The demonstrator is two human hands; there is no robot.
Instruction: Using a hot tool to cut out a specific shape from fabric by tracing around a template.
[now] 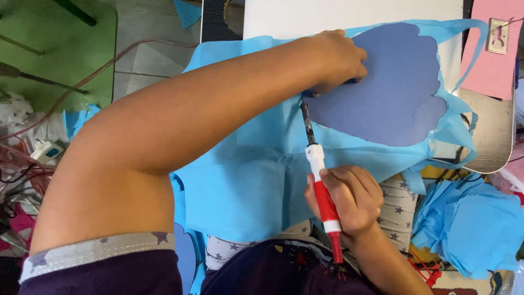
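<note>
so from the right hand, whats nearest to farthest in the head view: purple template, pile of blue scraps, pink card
From the right hand:
1. purple template, just above it, under the left hand
2. pile of blue scraps, off to the right
3. pink card, top right corner

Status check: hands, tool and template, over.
Left hand pressing the dark blue template flat on the light blue fabric. Right hand gripping the red-and-white hot tool, tip at the template's left edge. Nothing in the way.

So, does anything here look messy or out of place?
Yes. The light blue sheet under the dark blue template is creased and its right edge ragged. Loose blue offcuts are heaped at the right, and tangled red cables lie on the left. The hands themselves look steady.
</note>
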